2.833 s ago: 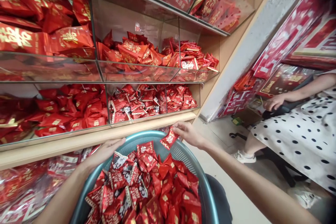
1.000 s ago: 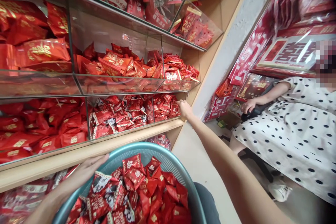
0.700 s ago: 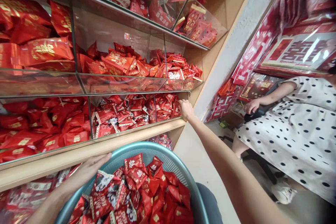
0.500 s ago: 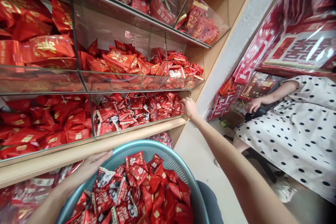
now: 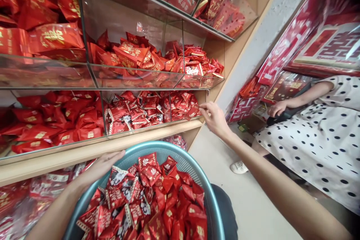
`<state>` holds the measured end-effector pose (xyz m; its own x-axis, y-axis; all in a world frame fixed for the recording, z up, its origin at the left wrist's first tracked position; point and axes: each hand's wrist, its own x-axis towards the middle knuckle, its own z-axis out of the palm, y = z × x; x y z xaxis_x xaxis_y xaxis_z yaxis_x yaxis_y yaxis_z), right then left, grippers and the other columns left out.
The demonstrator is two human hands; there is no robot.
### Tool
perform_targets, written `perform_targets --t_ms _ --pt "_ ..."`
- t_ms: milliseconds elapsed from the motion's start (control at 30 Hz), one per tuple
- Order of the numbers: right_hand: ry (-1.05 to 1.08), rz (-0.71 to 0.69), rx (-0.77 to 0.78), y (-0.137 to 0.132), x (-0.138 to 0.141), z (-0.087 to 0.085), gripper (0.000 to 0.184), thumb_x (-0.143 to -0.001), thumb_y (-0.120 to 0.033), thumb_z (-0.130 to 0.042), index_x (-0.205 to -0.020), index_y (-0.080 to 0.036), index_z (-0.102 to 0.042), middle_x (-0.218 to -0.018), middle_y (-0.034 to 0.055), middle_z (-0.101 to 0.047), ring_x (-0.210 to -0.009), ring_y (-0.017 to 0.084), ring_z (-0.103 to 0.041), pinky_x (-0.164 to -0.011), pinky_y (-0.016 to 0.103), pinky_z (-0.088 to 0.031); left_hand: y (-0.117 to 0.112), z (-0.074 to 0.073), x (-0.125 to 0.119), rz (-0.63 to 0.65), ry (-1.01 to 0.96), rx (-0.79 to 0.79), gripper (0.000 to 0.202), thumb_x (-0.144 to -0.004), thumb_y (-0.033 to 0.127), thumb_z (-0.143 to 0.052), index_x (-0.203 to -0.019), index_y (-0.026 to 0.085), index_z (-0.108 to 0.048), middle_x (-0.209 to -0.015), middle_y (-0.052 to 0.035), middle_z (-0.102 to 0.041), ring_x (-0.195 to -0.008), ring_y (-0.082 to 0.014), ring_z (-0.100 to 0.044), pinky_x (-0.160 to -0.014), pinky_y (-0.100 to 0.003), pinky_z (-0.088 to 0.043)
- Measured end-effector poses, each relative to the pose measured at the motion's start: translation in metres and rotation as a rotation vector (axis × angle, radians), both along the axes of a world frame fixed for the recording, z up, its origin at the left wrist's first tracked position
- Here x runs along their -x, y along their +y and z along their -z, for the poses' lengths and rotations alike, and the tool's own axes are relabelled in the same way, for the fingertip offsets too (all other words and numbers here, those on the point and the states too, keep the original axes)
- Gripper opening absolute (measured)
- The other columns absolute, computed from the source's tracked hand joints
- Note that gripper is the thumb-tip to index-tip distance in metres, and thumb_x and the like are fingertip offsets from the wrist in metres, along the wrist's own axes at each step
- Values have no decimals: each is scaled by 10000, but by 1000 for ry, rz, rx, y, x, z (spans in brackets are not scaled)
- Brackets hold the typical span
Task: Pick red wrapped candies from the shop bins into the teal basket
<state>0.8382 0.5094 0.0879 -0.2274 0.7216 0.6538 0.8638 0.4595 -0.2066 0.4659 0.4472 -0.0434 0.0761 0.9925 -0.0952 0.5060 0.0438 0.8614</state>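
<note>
A teal plastic basket (image 5: 197, 167) sits in front of me, heaped with small red packets (image 5: 157, 198). My left hand (image 5: 102, 164) lies flat on the basket's left rim with its fingers stretched out and nothing in them. My right hand (image 5: 215, 118) reaches to the right end of the lower glass bin (image 5: 180, 107), which holds similar red packets. Its thumb and forefinger are pinched together at the bin's open end, touching the packets there. I cannot see whether they hold one.
Glass-fronted shelves (image 5: 135, 78) full of red packets rise in tiers on the left, above a wooden ledge (image 5: 126, 144). A seated person in a white polka-dot dress (image 5: 320, 142) is close on the right. Red printed sheets (image 5: 323, 48) lean on the right wall.
My right hand carried a red packet from above the basket up to the lower bin's right end, and has now drawn back a little. My left hand stays on the basket rim.
</note>
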Motion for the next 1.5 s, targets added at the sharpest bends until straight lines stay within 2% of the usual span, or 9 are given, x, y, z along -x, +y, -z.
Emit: perform_targets --t_ms 100,200,333,467,767,900,1033,1300,1500 --pt "-6 -141 165 -25 26 23 166 -864 -227 -431 -863 -183 -591 -844 51 -614 -809 170 -532 -738 280 -395 0 2 1 10 -17 -4 454 -747 535 -516 -1046 219 -647 -1226 -27 -548 -1177 -220 -466 -1020 -338 -299" --pt "-107 -271 303 -41 48 50 181 -875 -205 -422 -863 -183 -602 -839 36 -628 -813 153 -540 -760 262 -395 1 4 3 31 -35 25 498 -736 554 -524 -1079 211 -634 -1273 -40 -498 -1206 -229 -437 -1039 -352 -282" --pt "-214 -262 379 -46 66 78 183 -879 -211 -430 -897 -177 -609 -886 47 -634 -867 157 -540 -791 261 -388 4 9 6 20 -40 44 520 -728 572 -524 -1091 215 -629 -1262 -46 -527 -1203 -229 -445 -1047 -361 -274" --pt "-318 -241 405 -43 76 93 187 -881 -215 -430 -883 -165 -610 -869 54 -631 -855 153 -537 -794 257 -381 4 10 7 27 -48 36 534 -715 582 -533 -1081 207 -636 -1234 -49 -562 -1190 -227 -464 -1042 -348 -285" --pt "-521 -201 373 -41 97 103 194 -886 -214 -425 -917 -181 -614 -842 51 -619 -847 175 -514 -751 275 -369 4 8 6 24 -50 36 526 -728 569 -530 -1089 200 -631 -1247 -57 -546 -1197 -231 -456 -1055 -371 -260" --pt "-627 -181 252 -42 103 108 161 -879 -203 -440 -830 -177 -591 -826 46 -598 -850 190 -494 -737 298 -368 3 7 5 23 -34 34 555 -725 601 -506 -1092 203 -629 -1256 -47 -527 -1201 -234 -446 -1055 -370 -256" --pt "-700 -226 136 -42 108 115 70 -846 -184 -499 -823 -174 -564 -830 40 -570 -860 198 -475 -751 318 -365 3 4 3 10 -27 33 549 -714 607 -514 -1076 215 -640 -1250 -37 -520 -1199 -240 -443 -1048 -367 -267" --pt "-676 -233 112 -40 107 121 80 -863 -199 -478 -827 -180 -547 -845 36 -557 -844 189 -466 -736 311 -357 3 2 2 -3 -54 12 520 -689 602 -552 -1032 227 -662 -1205 -48 -559 -1165 -271 -479 -1041 -412 -272" --pt "-636 -254 118 -47 101 125 74 -863 -197 -485 -841 -181 -554 -839 32 -564 -837 182 -465 -737 307 -337 1 3 4 -7 -31 26 513 -718 588 -532 -1075 235 -637 -1234 -34 -546 -1186 -246 -462 -1051 -393 -256"
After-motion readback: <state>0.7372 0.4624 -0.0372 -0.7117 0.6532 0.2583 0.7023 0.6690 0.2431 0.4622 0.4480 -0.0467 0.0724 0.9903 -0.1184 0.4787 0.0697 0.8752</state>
